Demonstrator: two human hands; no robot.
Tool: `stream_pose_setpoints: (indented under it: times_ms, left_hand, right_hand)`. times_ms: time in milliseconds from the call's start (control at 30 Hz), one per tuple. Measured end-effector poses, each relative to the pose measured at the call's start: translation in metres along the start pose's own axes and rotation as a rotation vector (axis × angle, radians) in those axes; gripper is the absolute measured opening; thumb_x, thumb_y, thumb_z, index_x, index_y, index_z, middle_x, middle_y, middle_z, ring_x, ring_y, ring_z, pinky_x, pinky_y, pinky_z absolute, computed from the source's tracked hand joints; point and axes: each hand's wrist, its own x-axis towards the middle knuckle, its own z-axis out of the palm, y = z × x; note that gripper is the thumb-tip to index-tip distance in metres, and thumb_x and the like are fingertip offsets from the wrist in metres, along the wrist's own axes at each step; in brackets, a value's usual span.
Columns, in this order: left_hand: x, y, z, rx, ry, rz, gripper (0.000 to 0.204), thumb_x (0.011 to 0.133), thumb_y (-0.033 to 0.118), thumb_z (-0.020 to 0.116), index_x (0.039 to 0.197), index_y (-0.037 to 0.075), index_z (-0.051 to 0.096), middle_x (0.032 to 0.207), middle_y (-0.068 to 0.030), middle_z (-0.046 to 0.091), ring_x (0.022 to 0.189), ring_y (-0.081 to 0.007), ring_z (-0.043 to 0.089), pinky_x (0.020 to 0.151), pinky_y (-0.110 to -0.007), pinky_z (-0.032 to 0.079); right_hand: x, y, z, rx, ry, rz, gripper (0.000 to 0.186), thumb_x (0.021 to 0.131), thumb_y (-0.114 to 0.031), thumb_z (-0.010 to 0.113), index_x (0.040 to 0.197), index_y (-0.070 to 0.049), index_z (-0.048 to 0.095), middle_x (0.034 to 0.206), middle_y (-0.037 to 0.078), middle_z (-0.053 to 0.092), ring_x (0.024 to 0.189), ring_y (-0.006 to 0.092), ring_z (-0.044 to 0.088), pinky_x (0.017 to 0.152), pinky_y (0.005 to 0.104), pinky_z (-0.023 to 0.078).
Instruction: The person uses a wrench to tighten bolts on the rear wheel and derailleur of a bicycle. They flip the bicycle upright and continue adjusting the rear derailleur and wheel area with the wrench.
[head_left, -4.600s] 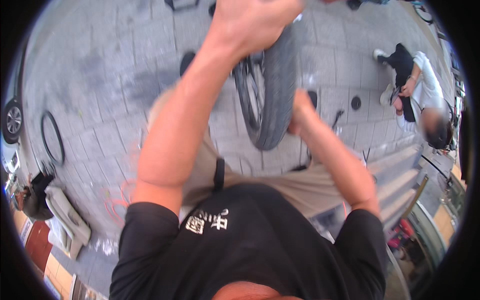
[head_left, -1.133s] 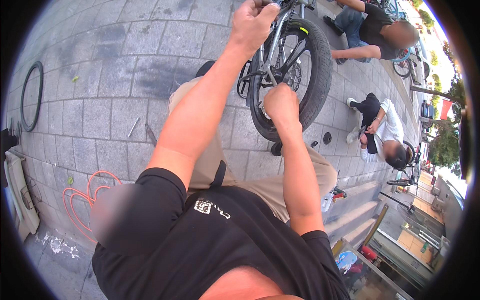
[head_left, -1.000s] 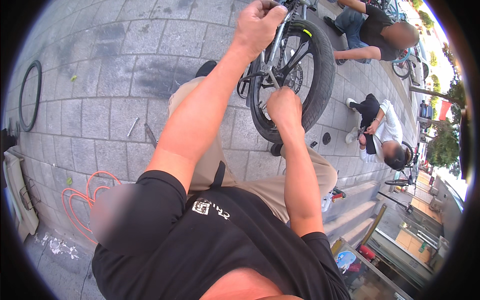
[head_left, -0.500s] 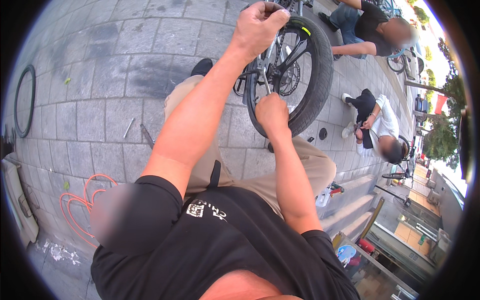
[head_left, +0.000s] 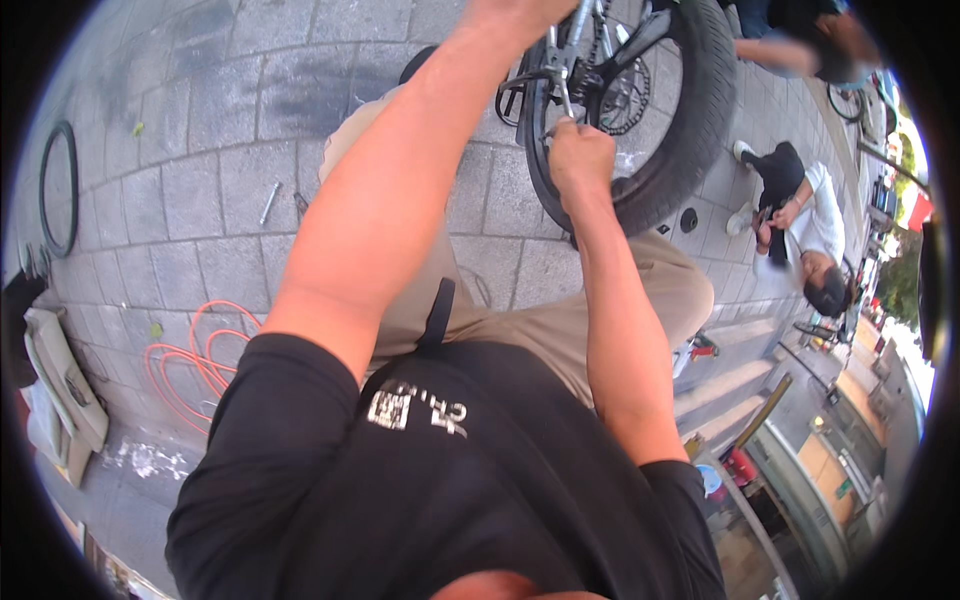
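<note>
Across the upper left and centre of the frame spreads the grey stone pavement [head_left: 225, 265]. At the top, right of centre, stands the bicycle wheel [head_left: 710, 110], with a thick black tyre and dark spokes, a silver frame tube [head_left: 572, 38] running up its left side to the top edge. At the right of the frame a person in a white top [head_left: 828, 215] holds both hands together in front. At the far left sits a beige padded seat [head_left: 70, 365]; between it and the wearer's left sleeve, an orange hose [head_left: 205, 365] lies in loops. Above the seat, a slim black ring [head_left: 60, 190] lies on the paving. Near the wheel's middle a brake disc [head_left: 632, 95] shows. The left hand [head_left: 522, 12] is at the top edge, its fingers cut off, so I cannot tell how they are set. The right hand [head_left: 583, 155], just below the hub area, is curled into a fist around a metal tool [head_left: 567, 100] that points up toward the hub; whether it grips a nut is too small to tell. Smallest, a silver rod-like piece [head_left: 270, 203] lies on the paving, left of centre.
</note>
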Motion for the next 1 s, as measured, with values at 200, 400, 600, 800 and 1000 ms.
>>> stream_pose_setpoints:
  times_ms: [200,400,600,800,1000]
  left_hand:
    - [0.028,-0.068,-0.005,0.090,0.220,0.015,0.033,0.095,0.024,0.071,0.103,-0.007,0.072,0.088,-0.0098,0.074,0.075,-0.0146,0.068,0.072,-0.033,0.056]
    - [0.012,-0.051,-0.028,0.246,0.219,-0.017,0.041,0.095,0.030,0.074,0.107,-0.008,0.071,0.095,-0.0116,0.075,0.081,-0.0177,0.070,0.077,-0.033,0.057]
    - [0.042,-0.070,-0.043,1.235,-0.067,0.255,0.061,0.091,0.038,0.078,0.136,0.001,0.063,0.131,-0.0237,0.066,0.126,-0.0388,0.061,0.108,-0.045,0.048]
    - [0.088,-0.095,-0.019,1.727,-0.249,0.284,0.094,0.079,0.038,0.087,0.156,0.009,0.040,0.149,-0.0208,0.049,0.137,-0.0428,0.049,0.113,-0.049,0.044]
    - [0.140,-0.107,-0.033,1.804,-0.347,0.227,0.046,0.085,0.018,0.071,0.130,0.011,0.063,0.117,-0.0189,0.068,0.107,-0.0406,0.068,0.089,-0.052,0.056]
  right_hand:
    - [0.004,-0.011,-0.011,-0.132,0.003,-0.047,0.042,0.100,-0.028,0.052,0.101,0.008,0.074,0.106,0.038,0.068,0.108,0.0505,0.068,0.098,0.0538,0.052]
    - [-0.082,0.009,-0.066,0.167,-0.166,-0.494,0.038,0.105,-0.029,0.055,0.103,0.004,0.073,0.075,0.011,0.066,0.067,0.0215,0.061,0.065,0.0390,0.049]
    - [-0.115,0.072,-0.191,0.618,-0.195,-0.332,0.026,0.109,-0.025,0.060,0.105,-0.002,0.072,0.076,-0.010,0.054,0.066,0.0001,0.042,0.057,0.0214,0.035]
    - [-0.001,0.127,-0.251,0.726,0.152,-0.217,0.027,0.109,-0.028,0.060,0.109,-0.004,0.070,0.065,-0.011,0.043,0.052,-0.0015,0.036,0.045,0.0209,0.027]
    - [0.077,0.139,-0.244,0.842,0.381,-0.092,0.028,0.110,-0.030,0.058,0.107,-0.005,0.068,0.063,-0.011,0.039,0.050,-0.0002,0.035,0.042,0.0215,0.027]
